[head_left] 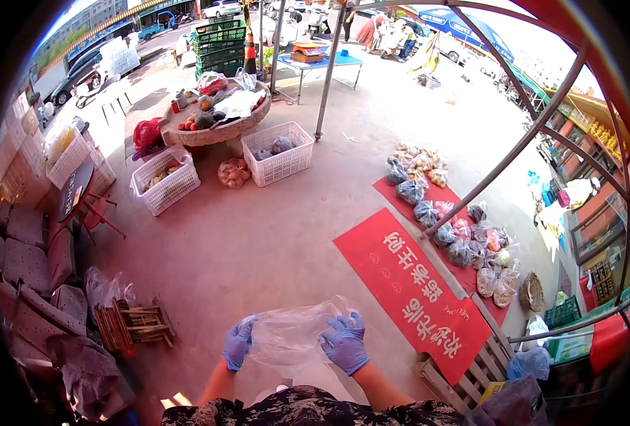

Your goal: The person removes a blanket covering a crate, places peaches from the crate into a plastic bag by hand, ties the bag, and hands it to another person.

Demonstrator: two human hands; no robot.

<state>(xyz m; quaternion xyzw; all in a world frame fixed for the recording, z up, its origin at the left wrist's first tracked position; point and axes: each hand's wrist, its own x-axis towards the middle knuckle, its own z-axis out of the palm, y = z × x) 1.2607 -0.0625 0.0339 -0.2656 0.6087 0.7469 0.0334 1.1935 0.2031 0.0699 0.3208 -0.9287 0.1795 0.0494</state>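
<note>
Patterned dark clothing (300, 408) sits nearest; just beyond it, a clear plastic bag (286, 341) spreads between 2 blue-gloved hands, above the pavement (244, 263) and left of the red mat's (414, 298) long left edge; the left hand (238, 344) has its fingers closed on the bag's left side; the right hand (344, 344), fingers bent, grips its right side; 2 white crates (285, 167) stand by the round table's (222, 135) near rim.

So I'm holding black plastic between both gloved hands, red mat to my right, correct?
Not quite: the head view shows the plastic is clear, not black. Your gloved left hand and right hand do hold it, with the red mat to your right.
</note>
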